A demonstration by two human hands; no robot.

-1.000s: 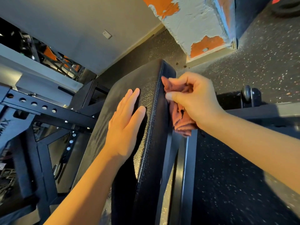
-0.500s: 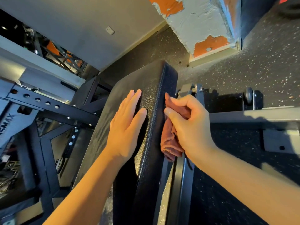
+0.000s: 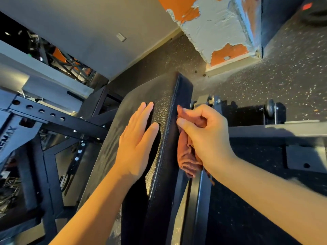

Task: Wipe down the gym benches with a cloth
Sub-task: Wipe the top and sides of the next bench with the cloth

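Gripping a bunched rust-red cloth (image 3: 187,156) in curled fingers, the right hand (image 3: 207,138) holds it against the side edge of the black bench pad (image 3: 164,110), reports one.

"And the left hand (image 3: 136,144)?" asks the other.

"Flat on the pad's top face, fingers straight (holding nothing). The black steel frame (image 3: 200,200) runs below the cloth, with speckled floor (image 3: 283,82) around and a paint-peeled pillar (image 3: 217,27) beyond."
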